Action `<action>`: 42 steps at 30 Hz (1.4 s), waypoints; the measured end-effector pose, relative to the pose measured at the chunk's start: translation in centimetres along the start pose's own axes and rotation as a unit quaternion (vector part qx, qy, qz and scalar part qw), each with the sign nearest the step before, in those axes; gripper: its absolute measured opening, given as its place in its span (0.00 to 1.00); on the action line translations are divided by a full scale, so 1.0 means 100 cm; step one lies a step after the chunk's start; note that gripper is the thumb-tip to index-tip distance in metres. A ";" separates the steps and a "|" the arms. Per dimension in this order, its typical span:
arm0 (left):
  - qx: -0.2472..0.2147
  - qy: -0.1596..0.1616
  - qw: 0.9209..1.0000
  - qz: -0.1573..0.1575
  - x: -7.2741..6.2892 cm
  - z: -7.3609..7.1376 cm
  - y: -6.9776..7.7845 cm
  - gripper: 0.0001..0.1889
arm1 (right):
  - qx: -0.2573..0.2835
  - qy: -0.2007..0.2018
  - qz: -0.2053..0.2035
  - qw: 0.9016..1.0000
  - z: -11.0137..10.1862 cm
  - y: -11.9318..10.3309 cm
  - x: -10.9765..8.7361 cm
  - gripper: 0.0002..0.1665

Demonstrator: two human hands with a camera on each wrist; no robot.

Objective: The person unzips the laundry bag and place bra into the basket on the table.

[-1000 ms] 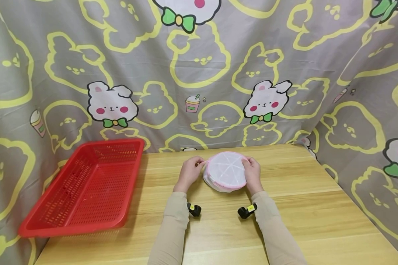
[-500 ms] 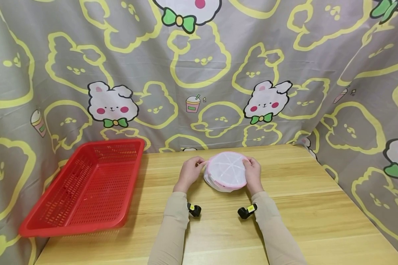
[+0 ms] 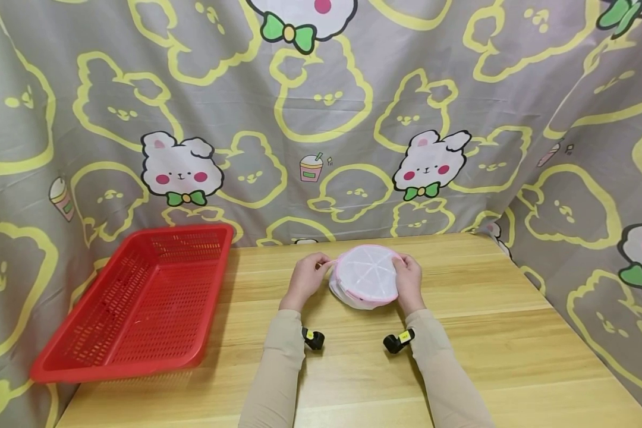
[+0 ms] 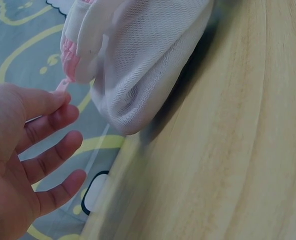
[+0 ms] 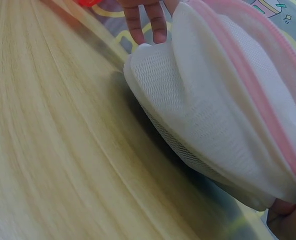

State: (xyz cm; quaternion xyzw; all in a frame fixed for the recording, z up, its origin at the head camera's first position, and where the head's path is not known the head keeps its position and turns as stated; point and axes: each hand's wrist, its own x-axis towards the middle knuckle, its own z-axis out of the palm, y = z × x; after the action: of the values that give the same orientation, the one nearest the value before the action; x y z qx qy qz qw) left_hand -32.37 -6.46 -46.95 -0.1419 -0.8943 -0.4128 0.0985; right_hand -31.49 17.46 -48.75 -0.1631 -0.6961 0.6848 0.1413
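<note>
A round white mesh laundry bag with pink edging sits on the table, its top face marked by pale spokes. My left hand is at its left side. In the left wrist view, thumb and index finger pinch a small pink tab at the bag's edge, the other fingers spread apart. My right hand grips the right rim, thumb on the top face. The right wrist view shows pink zipper bands along the bag's edge, with part of the right hand at the lower corner.
A red perforated plastic basket stands on the left of the wooden table. A grey curtain with yellow outlines and rabbit prints hangs behind the table and at both sides.
</note>
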 end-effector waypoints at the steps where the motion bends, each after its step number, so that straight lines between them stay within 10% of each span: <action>1: -0.001 -0.001 1.000 -0.001 0.000 0.000 0.000 0.07 | -0.001 0.001 0.001 1.000 0.000 0.000 0.000 0.17; 42: -0.020 -0.023 0.999 0.006 -0.001 -0.002 -0.003 0.06 | 0.002 0.021 0.008 1.000 -0.001 0.001 0.002 0.17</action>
State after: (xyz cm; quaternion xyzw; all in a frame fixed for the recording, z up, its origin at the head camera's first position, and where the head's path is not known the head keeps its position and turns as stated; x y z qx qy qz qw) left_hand -32.39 -6.78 -47.06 -0.1587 -0.8869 -0.4269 0.0769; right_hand -31.62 17.61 -48.82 -0.1827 -0.6903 0.6837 0.1507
